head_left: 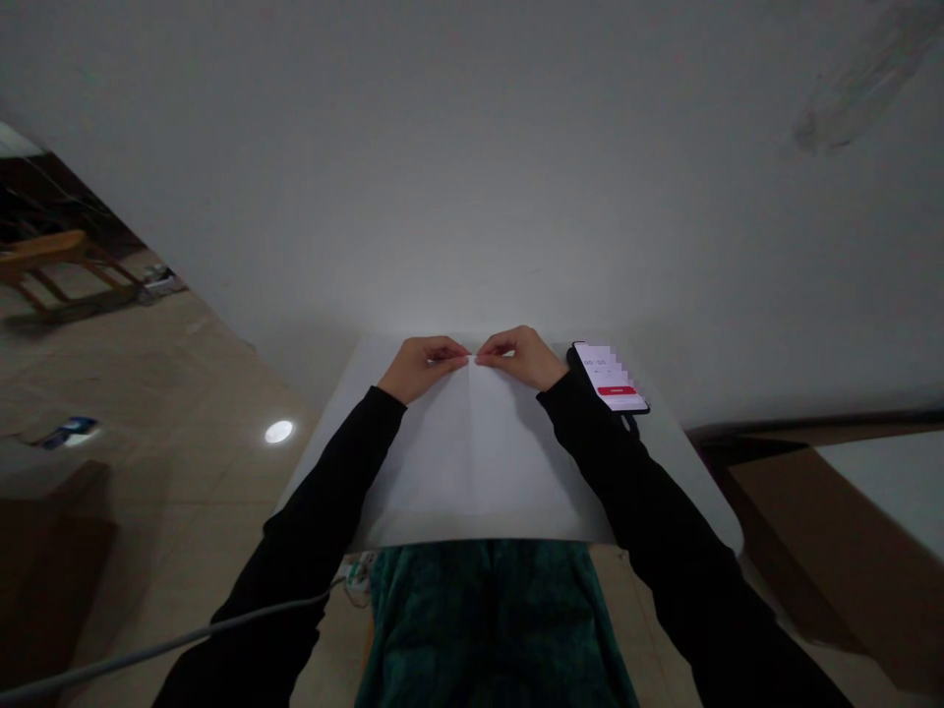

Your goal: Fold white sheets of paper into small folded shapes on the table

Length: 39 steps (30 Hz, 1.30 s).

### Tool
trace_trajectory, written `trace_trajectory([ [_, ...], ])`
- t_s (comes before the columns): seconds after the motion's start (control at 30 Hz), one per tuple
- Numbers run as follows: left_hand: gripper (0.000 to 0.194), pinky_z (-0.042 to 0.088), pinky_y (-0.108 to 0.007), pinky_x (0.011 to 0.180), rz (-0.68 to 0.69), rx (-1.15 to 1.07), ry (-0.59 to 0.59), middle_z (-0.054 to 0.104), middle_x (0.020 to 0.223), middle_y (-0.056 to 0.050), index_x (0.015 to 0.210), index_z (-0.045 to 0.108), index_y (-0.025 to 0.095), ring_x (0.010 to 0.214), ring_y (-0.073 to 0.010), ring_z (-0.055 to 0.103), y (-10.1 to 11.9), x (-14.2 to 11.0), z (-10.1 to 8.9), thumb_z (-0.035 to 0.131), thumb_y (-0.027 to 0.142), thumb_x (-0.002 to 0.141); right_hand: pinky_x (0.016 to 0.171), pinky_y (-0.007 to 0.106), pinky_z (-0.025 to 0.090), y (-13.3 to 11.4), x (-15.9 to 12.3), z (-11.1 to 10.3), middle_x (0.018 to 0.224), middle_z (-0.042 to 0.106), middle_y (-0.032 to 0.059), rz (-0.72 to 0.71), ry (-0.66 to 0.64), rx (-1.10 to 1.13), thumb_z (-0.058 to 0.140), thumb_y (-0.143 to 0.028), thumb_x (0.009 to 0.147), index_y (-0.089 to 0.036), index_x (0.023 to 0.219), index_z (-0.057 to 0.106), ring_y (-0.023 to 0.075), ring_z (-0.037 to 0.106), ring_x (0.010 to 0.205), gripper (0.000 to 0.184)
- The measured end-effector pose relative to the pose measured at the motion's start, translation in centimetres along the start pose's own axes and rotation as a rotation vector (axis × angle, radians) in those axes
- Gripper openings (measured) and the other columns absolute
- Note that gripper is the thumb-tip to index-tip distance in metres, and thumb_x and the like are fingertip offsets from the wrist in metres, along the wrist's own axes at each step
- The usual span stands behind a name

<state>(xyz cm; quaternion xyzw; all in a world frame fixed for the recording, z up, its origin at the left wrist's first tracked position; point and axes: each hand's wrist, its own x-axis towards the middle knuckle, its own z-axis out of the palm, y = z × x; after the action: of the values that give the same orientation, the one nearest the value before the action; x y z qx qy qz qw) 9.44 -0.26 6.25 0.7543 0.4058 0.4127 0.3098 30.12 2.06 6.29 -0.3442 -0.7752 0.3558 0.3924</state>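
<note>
A sheet of white paper [472, 452] lies on the small white table [685, 482], with a crease running down its middle. At the far end of that crease, my left hand [428, 364] pinches the paper's edge between thumb and fingers. Just to the right, my right hand [520, 356] pinches the same edge in a matching way. The two sets of fingertips nearly touch. Both forearms, in black sleeves, reach across the sides of the sheet and hide parts of its edges.
Beside my right wrist, a phone [609, 379] with a lit screen lies on the table. A grey wall [472, 177] rises behind the table. A cable [184, 639] crosses at lower left. Cardboard boxes [833, 521] stand at right, and a wooden stool [59, 256] is far left.
</note>
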Motion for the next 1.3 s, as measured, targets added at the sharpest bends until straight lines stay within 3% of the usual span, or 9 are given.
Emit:
trace_trajectory([
  [0.37,0.021,0.046,-0.025,0.063,-0.021,-0.165,0.006,0.068,0.072,-0.004,0.08,0.072,0.014,0.065,-0.0125,0.06,0.4,0.2,-0.6,0.073,0.033,0.072,0.069,0.029,0.048,-2.4,-0.7,0.0,0.07,0.071,0.002,-0.064,0.12,-0.042,0.069,-0.03,0.074,-0.019,0.072,0.075,0.0155,0.064,0.068,0.012],
  [0.8,0.023,0.05,-0.026,0.07,-0.01,-0.145,0.055,0.068,0.075,-0.004,0.079,0.069,0.013,0.069,-0.012,0.062,0.1,0.2,-0.4,0.072,0.036,0.073,0.068,0.029,0.05,-2.5,-0.9,0.3,0.072,0.073,0.0039,-0.063,0.183,-0.024,0.07,-0.03,0.073,-0.017,0.069,0.074,0.0162,0.065,0.067,0.014],
  [0.93,0.027,0.051,-0.026,0.068,-0.087,-0.177,-0.081,0.07,0.079,-0.004,0.081,0.069,0.014,0.071,-0.0136,0.064,-0.1,0.0,-0.9,0.075,0.037,0.069,0.068,0.029,0.05,-2.1,-0.8,0.1,0.071,0.072,0.0036,-0.029,0.146,0.034,0.071,-0.033,0.071,-0.017,0.07,0.073,0.016,0.064,0.068,0.016],
  [1.07,0.027,0.046,-0.022,0.055,-0.164,-0.125,-0.217,0.07,0.072,-0.003,0.08,0.071,0.014,0.061,-0.0121,0.062,-0.3,-0.3,-1.5,0.072,0.039,0.07,0.063,0.028,0.048,-1.5,-1.0,-0.8,0.069,0.071,0.004,-0.001,0.091,0.016,0.071,-0.036,0.071,-0.016,0.072,0.074,0.0148,0.062,0.064,0.02],
  [1.2,0.027,0.041,-0.019,0.049,-0.168,-0.089,-0.189,0.068,0.066,-0.001,0.078,0.072,0.014,0.054,-0.0097,0.057,-0.8,-0.5,-1.8,0.07,0.039,0.072,0.059,0.028,0.048,-0.4,-1.4,-2.1,0.066,0.07,0.0044,0.088,-0.069,0.017,0.072,-0.04,0.069,-0.016,0.071,0.073,0.0146,0.061,0.059,0.024],
  [1.3,0.026,0.04,-0.019,0.05,-0.168,-0.079,-0.154,0.068,0.065,-0.001,0.077,0.071,0.013,0.054,-0.0091,0.056,-1.2,-0.5,-2.0,0.071,0.039,0.071,0.062,0.029,0.049,0.2,-1.7,-3.1,0.067,0.071,0.0044,0.108,-0.1,0.019,0.073,-0.039,0.067,-0.016,0.071,0.073,0.0151,0.062,0.061,0.023],
])
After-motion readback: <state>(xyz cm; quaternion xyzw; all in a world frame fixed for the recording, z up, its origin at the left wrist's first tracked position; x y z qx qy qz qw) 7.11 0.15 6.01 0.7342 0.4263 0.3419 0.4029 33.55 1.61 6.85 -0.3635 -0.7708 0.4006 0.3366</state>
